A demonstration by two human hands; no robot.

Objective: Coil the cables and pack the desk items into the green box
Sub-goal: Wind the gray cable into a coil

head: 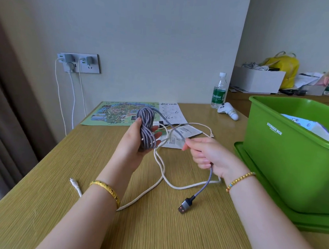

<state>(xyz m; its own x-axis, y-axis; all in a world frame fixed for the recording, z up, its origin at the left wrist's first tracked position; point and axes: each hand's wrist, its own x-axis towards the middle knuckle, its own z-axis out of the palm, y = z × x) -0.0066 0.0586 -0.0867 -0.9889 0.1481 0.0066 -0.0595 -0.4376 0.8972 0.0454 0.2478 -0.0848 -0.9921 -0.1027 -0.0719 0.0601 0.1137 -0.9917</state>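
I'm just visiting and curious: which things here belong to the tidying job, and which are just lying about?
Part of the job:
purple braided cable, held by left hand and right hand
loose white cable
green plastic storage box
white game controller

Lying about:
clear water bottle
yellow bag
wall chargers

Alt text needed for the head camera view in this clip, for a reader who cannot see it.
A person's left hand holds a coiled purple braided cable while the right hand grips its loose tail, USB plug dangling above a wooden desk. A white cable lies loose beneath; an open green box stands at right.
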